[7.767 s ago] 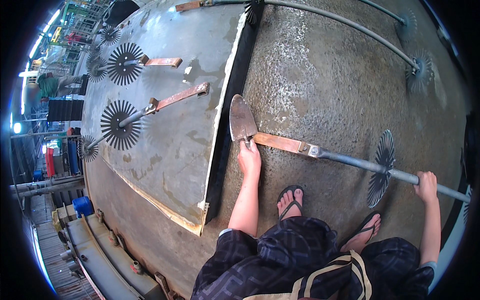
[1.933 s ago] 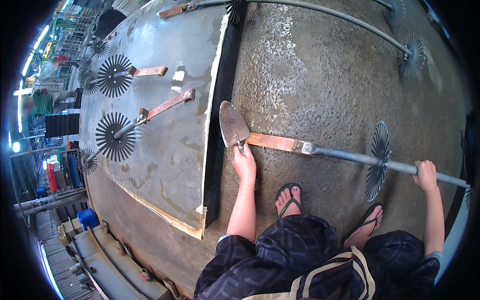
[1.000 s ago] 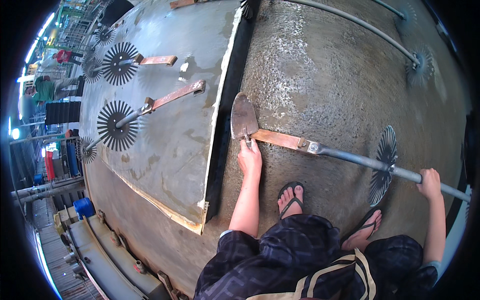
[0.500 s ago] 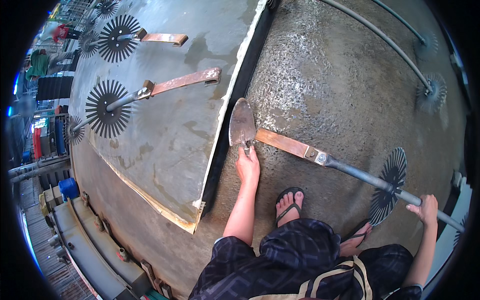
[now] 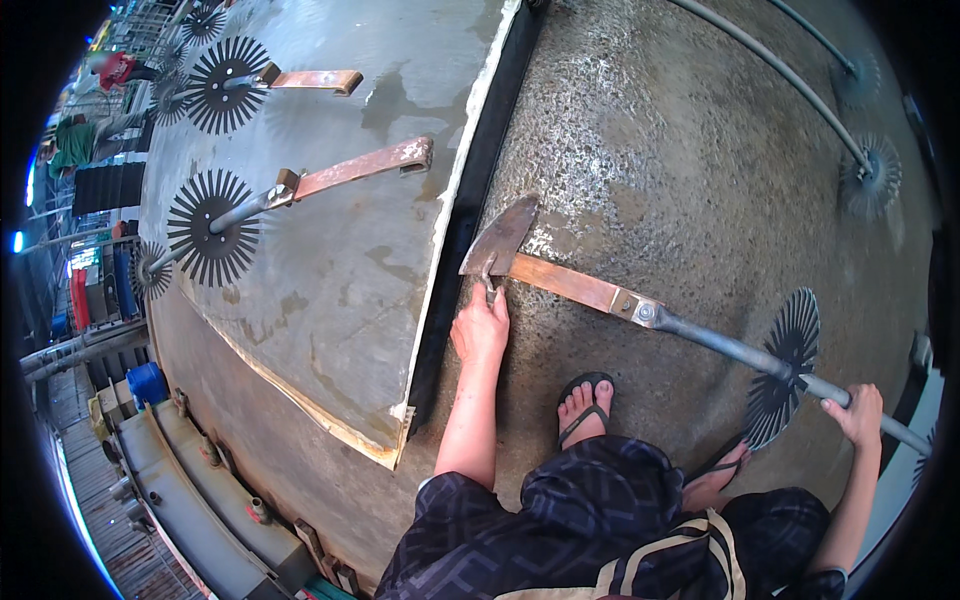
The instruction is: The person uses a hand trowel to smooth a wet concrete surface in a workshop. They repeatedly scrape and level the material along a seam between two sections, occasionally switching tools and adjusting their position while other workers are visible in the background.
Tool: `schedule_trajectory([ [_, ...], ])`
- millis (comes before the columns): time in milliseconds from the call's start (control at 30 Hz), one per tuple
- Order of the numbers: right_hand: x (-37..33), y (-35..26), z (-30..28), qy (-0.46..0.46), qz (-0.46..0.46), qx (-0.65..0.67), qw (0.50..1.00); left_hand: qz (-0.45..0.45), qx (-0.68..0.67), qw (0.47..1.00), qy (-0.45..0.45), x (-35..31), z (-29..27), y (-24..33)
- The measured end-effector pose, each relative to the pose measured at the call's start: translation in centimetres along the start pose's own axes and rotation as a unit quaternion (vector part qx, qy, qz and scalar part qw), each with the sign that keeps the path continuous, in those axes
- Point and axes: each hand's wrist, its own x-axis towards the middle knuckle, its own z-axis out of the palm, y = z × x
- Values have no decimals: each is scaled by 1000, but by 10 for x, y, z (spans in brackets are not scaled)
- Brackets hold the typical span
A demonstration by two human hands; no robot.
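My left hand [image 5: 482,325] is closed round the handle of a trowel [image 5: 503,237]. The trowel's worn, pointed blade is turned to the right, beside the end of a flat copper-coloured bar [image 5: 562,281]; whether they touch I cannot tell. That bar is bolted to a long grey metal rod [image 5: 725,348]. My right hand [image 5: 857,412] grips the rod near its right end. A black slotted disc [image 5: 783,370] with radial fins is mounted on the rod just left of my right hand.
On the left, a grey sheet-topped platform [image 5: 340,320] holds more rods with finned discs [image 5: 213,227] and copper-coloured bars [image 5: 365,167]. Other rods [image 5: 785,80] with discs stand at the upper right. A blue container [image 5: 147,384] and a metal tank [image 5: 195,490] are at the lower left. People [image 5: 72,143] stand far left.
My left hand has turned the trowel, so its blade now tilts to the right over the bar's end. My right hand still holds the rod, shifted slightly.
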Motion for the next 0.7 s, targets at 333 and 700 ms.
schedule_trajectory([
  [333, 6, 6, 5, -46, 26, 1, 999, 46, 29, 998, -10, 5, -10, -6],
  [700, 5, 3, 8, -27, 19, 23, 999, 106, 53, 993, -4, 5, -23, -9],
])
